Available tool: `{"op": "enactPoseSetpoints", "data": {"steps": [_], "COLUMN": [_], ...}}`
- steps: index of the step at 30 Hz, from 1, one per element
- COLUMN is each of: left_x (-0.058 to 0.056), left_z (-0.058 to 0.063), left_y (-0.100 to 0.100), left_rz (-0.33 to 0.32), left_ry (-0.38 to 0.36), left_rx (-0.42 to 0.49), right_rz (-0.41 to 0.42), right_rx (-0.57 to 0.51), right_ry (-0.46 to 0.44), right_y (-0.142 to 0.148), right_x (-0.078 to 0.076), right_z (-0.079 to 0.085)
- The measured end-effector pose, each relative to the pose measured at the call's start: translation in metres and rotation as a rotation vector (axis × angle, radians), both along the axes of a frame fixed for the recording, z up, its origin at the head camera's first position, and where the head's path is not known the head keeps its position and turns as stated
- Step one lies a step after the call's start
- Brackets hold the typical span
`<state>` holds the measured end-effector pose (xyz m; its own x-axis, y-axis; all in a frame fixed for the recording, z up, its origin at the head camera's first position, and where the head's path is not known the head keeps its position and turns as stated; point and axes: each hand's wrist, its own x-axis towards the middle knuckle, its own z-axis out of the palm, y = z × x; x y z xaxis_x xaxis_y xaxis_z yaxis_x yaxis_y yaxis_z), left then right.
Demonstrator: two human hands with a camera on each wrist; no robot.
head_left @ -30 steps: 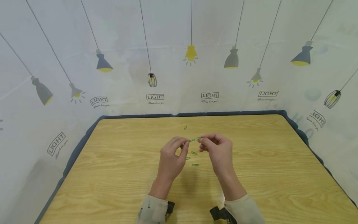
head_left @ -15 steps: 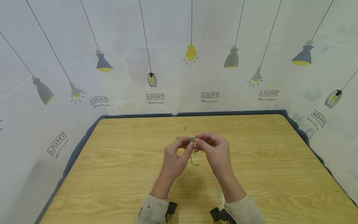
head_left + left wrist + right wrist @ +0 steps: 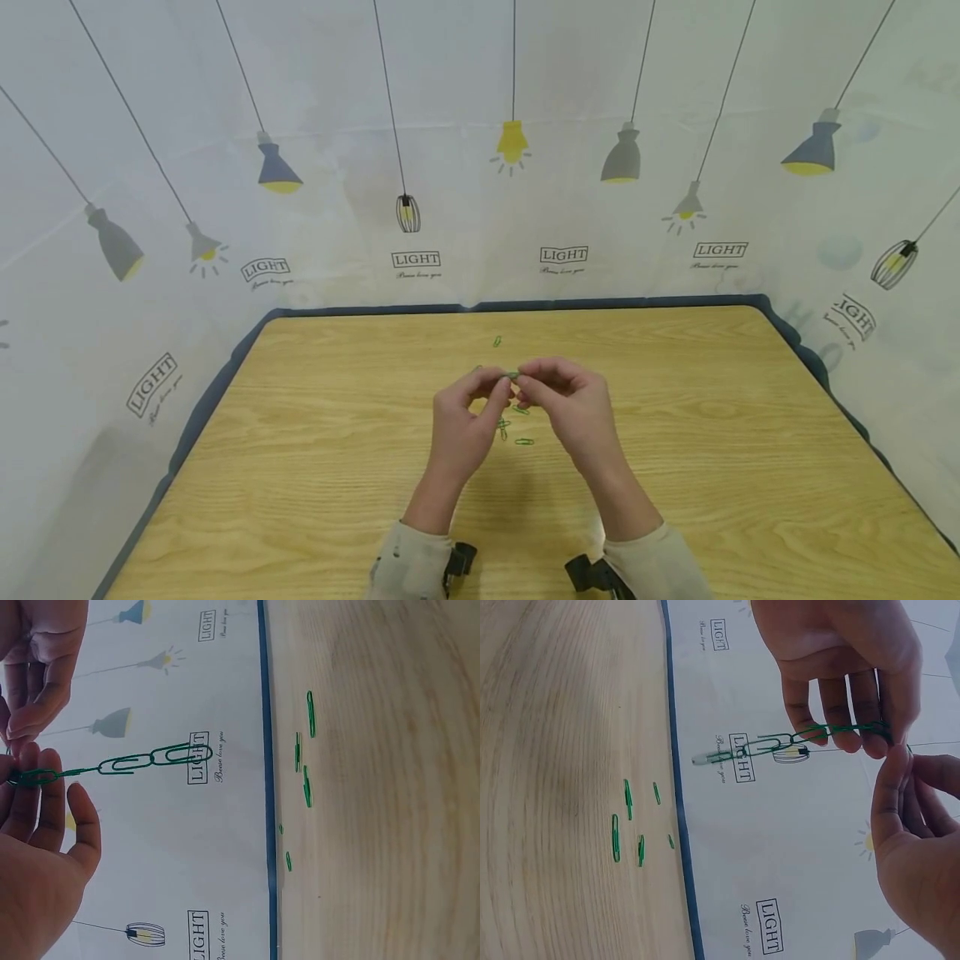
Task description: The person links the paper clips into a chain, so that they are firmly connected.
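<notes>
My left hand (image 3: pixel 468 429) pinches the upper end of a chain of linked green paper clips. In the left wrist view the chain (image 3: pixel 124 763) dangles from its fingers, and the right wrist view shows the same chain (image 3: pixel 772 742). My right hand (image 3: pixel 577 412) meets the left fingertips from the other side, thumb and forefinger pinching a green paper clip (image 3: pixel 512 375) at the chain's upper end. Fingertips cover most of that clip, so how it joins the chain is hidden. Both hands are raised over the wooden table.
Several loose green paper clips lie on the wooden table (image 3: pixel 315 467), one (image 3: pixel 497 342) farther back and another (image 3: pixel 524 442) nearer the front. A white curtain (image 3: pixel 337 217) printed with lamps stands around the table's back and sides.
A second ago the fingertips were farther apart, with clips stretched between them. My right hand has moved left to meet the left hand. The hanging chain has swung below the left hand.
</notes>
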<state>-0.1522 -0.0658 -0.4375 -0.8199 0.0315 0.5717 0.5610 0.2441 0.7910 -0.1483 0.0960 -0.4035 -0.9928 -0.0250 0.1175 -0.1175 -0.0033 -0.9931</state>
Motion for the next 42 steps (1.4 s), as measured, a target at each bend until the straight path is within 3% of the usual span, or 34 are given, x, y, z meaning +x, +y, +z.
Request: {"op": "enactPoseSetpoints", "data": {"steps": [9, 23, 30, 35, 42], "left_x": [0.001, 0.005, 0.006, 0.003, 0.000], "left_z": [-0.002, 0.003, 0.002, -0.002, -0.007], "left_y": [0.001, 0.008, 0.006, 0.002, -0.005], "left_rz": [0.026, 0.128, 0.103, 0.090, 0.093], "left_ry": [-0.025, -0.161, -0.197, -0.208, -0.251], "left_rx": [0.038, 0.128, 0.156, 0.152, 0.151], "right_rz": [-0.004, -0.037, -0.008, 0.072, 0.171], "right_rx": [-0.004, 0.059, 0.087, 0.196, 0.503], "right_ry": [0.016, 0.088, 0.057, 0.016, -0.056], "right_y": [-0.003, -0.010, -0.008, 0.002, 0.014], "right_x": [0.001, 0.004, 0.002, -0.016, -0.070], "right_z": [-0.002, -0.007, -0.006, -0.007, -0.024]}}
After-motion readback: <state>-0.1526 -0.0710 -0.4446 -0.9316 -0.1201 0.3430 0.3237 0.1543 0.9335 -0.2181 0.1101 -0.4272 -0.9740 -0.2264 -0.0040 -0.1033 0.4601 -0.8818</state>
